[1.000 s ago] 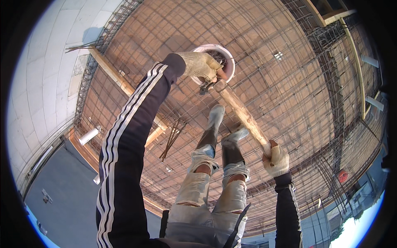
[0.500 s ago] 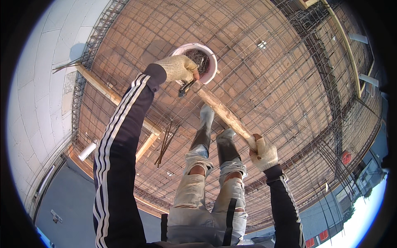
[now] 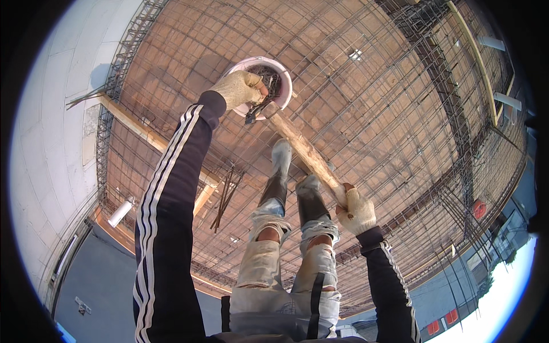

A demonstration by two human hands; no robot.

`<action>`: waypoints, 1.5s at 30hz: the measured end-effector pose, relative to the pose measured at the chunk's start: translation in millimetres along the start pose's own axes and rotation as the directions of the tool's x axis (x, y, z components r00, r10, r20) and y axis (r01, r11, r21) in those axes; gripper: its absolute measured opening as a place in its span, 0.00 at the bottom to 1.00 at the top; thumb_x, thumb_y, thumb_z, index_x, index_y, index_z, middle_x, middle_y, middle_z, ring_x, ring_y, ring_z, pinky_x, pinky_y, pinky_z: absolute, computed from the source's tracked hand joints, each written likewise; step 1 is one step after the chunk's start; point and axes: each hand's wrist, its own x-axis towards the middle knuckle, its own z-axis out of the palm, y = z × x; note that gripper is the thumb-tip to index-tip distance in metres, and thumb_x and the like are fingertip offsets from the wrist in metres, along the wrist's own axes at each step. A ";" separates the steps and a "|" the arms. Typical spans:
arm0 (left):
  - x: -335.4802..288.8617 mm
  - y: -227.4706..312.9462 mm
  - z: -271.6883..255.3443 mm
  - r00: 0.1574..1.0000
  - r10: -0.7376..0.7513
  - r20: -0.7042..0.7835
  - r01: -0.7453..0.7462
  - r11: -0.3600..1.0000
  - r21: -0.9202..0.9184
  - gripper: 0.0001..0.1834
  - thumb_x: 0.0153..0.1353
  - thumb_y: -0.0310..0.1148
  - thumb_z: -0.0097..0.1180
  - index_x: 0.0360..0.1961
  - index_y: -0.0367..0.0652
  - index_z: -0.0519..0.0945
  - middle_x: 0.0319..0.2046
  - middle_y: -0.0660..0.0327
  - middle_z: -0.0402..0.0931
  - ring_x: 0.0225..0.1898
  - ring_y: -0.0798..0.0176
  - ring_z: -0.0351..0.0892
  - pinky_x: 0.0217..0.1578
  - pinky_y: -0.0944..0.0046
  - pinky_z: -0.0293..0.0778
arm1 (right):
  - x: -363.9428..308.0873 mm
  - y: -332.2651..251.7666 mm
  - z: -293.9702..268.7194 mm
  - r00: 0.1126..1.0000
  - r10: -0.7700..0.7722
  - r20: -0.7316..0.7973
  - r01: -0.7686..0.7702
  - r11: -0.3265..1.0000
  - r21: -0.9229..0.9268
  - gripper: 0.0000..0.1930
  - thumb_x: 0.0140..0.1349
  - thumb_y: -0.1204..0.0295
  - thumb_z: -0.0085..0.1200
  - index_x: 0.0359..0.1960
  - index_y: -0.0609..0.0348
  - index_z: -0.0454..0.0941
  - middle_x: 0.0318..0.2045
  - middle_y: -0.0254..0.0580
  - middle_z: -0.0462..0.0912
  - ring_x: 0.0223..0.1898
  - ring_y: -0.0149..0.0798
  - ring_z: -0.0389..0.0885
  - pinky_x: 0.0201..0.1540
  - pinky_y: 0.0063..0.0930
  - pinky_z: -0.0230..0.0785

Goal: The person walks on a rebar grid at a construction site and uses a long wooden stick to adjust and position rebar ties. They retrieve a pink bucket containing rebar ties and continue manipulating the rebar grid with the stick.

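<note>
My right hand (image 3: 357, 212), in a cream knit work glove, is closed round the near end of a rough wooden stick (image 3: 306, 150). The stick slants away to the left, and its far end lies beside my left hand (image 3: 240, 90). That gloved hand is closed over the near-left rim of a pale pink bucket (image 3: 287, 91). At its fingers sits a small dark thing (image 3: 251, 115); I cannot tell its kind or whether it joins the stick. Inside the bucket is a tangle of thin dark wire (image 3: 270, 79).
I stand in boots (image 3: 281, 157) on a rebar mesh (image 3: 366, 126) over brown boards. Loose rods (image 3: 226, 200) and a wooden beam (image 3: 137, 127) lie at left, beside a pale block wall (image 3: 51, 126). White pipe stubs (image 3: 120, 211) stick up near the edges.
The view has shifted slightly, so most things sit a little further left. The dark thing by my left hand now overlaps the bucket's rim more. Both grips look the same.
</note>
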 end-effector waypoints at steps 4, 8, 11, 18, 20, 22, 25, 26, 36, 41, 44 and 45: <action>14.6 -26.0 4.0 0.998 -0.021 -0.063 -0.005 0.920 -0.392 0.11 0.60 0.23 0.64 0.44 0.37 0.87 0.38 0.59 0.87 0.41 0.65 0.85 0.47 0.66 0.81 | 0.1 -3.2 8.2 0.999 0.037 -0.023 -0.036 0.999 0.035 0.25 0.55 0.71 0.62 0.56 0.56 0.74 0.33 0.50 0.82 0.33 0.59 0.84 0.32 0.48 0.77; 26.9 -56.8 11.6 0.981 -0.121 -0.151 -0.024 0.697 -0.716 0.12 0.60 0.22 0.64 0.46 0.31 0.85 0.38 0.55 0.85 0.39 0.64 0.86 0.45 0.67 0.83 | 1.5 0.5 12.4 0.998 0.056 -0.025 -0.056 0.998 0.019 0.25 0.55 0.70 0.61 0.57 0.55 0.73 0.30 0.52 0.82 0.32 0.59 0.85 0.33 0.49 0.77; 35.0 -78.1 20.5 0.945 -0.163 -0.283 -0.136 0.591 -0.795 0.12 0.61 0.21 0.64 0.46 0.30 0.84 0.38 0.55 0.85 0.38 0.64 0.86 0.45 0.66 0.84 | 3.7 6.1 14.1 0.986 0.161 0.053 -0.161 0.987 -0.002 0.30 0.54 0.70 0.63 0.60 0.59 0.70 0.36 0.56 0.83 0.39 0.61 0.85 0.40 0.48 0.79; 72.8 -119.0 39.9 0.855 -0.259 -0.450 -0.257 0.541 -0.801 0.11 0.60 0.21 0.65 0.44 0.30 0.85 0.38 0.56 0.84 0.36 0.62 0.85 0.42 0.66 0.84 | 14.9 20.5 29.2 0.970 0.234 0.064 -0.235 0.972 0.003 0.33 0.53 0.71 0.64 0.62 0.61 0.69 0.38 0.58 0.83 0.41 0.62 0.85 0.42 0.47 0.79; 85.8 -128.1 43.8 0.814 -0.291 -0.503 -0.283 0.558 -0.780 0.11 0.60 0.21 0.65 0.44 0.31 0.85 0.37 0.56 0.84 0.35 0.62 0.85 0.42 0.67 0.84 | 19.3 24.5 35.7 0.968 0.243 0.065 -0.244 0.970 0.000 0.32 0.52 0.71 0.65 0.61 0.60 0.69 0.38 0.58 0.83 0.41 0.62 0.85 0.42 0.47 0.79; 97.0 -136.7 46.5 0.787 -0.322 -0.527 -0.271 0.587 -0.763 0.11 0.61 0.21 0.64 0.45 0.34 0.85 0.38 0.57 0.84 0.37 0.62 0.85 0.44 0.66 0.84 | 25.9 28.2 43.5 0.971 0.234 0.048 -0.234 0.972 -0.012 0.31 0.53 0.71 0.63 0.61 0.60 0.70 0.37 0.57 0.84 0.39 0.62 0.85 0.40 0.47 0.79; 107.2 -149.2 52.6 0.772 -0.357 -0.526 -0.221 0.625 -0.749 0.12 0.62 0.24 0.62 0.47 0.34 0.85 0.38 0.58 0.84 0.38 0.64 0.85 0.43 0.65 0.83 | 36.8 31.1 57.2 0.979 0.201 0.018 -0.201 0.979 -0.018 0.30 0.53 0.70 0.60 0.60 0.59 0.72 0.34 0.56 0.84 0.36 0.62 0.85 0.37 0.47 0.79; 108.8 -153.1 54.2 0.773 -0.369 -0.517 -0.195 0.636 -0.746 0.13 0.63 0.26 0.61 0.48 0.34 0.85 0.38 0.59 0.85 0.38 0.64 0.85 0.43 0.64 0.82 | 41.0 31.8 61.2 0.977 0.210 0.025 -0.210 0.978 -0.007 0.30 0.52 0.71 0.60 0.60 0.59 0.72 0.34 0.57 0.84 0.37 0.63 0.85 0.37 0.47 0.79; 89.1 -149.1 63.6 0.857 -0.217 -0.468 0.078 0.951 -0.298 0.20 0.66 0.44 0.64 0.51 0.40 0.84 0.42 0.62 0.85 0.43 0.65 0.84 0.46 0.66 0.77 | 55.9 19.4 71.1 0.973 0.232 0.020 -0.231 0.973 -0.022 0.31 0.54 0.70 0.62 0.62 0.58 0.70 0.36 0.56 0.84 0.39 0.62 0.86 0.39 0.47 0.80; 89.1 -140.7 67.6 0.977 -0.186 0.101 0.181 0.490 -0.853 0.20 0.70 0.43 0.62 0.53 0.38 0.84 0.46 0.66 0.83 0.42 0.71 0.83 0.43 0.70 0.81 | 56.6 13.7 65.5 0.984 0.179 -0.022 -0.180 0.983 -0.043 0.29 0.52 0.72 0.62 0.60 0.57 0.72 0.35 0.54 0.83 0.36 0.62 0.85 0.36 0.50 0.78; 86.3 -143.4 65.9 0.984 -0.053 0.169 0.172 0.515 -0.840 0.19 0.71 0.38 0.60 0.57 0.38 0.83 0.47 0.65 0.83 0.42 0.72 0.83 0.44 0.71 0.81 | 56.2 15.3 64.8 0.992 0.112 -0.063 -0.115 0.992 -0.057 0.29 0.53 0.72 0.62 0.59 0.55 0.73 0.35 0.53 0.83 0.35 0.61 0.84 0.35 0.49 0.78; 84.6 -144.3 62.9 0.982 -0.040 0.183 0.174 0.549 -0.817 0.18 0.72 0.37 0.59 0.57 0.38 0.83 0.47 0.64 0.83 0.42 0.71 0.83 0.44 0.71 0.81 | 56.4 16.5 64.9 0.991 0.108 -0.076 -0.113 0.992 -0.057 0.29 0.53 0.72 0.62 0.59 0.55 0.73 0.35 0.53 0.83 0.35 0.61 0.84 0.35 0.49 0.78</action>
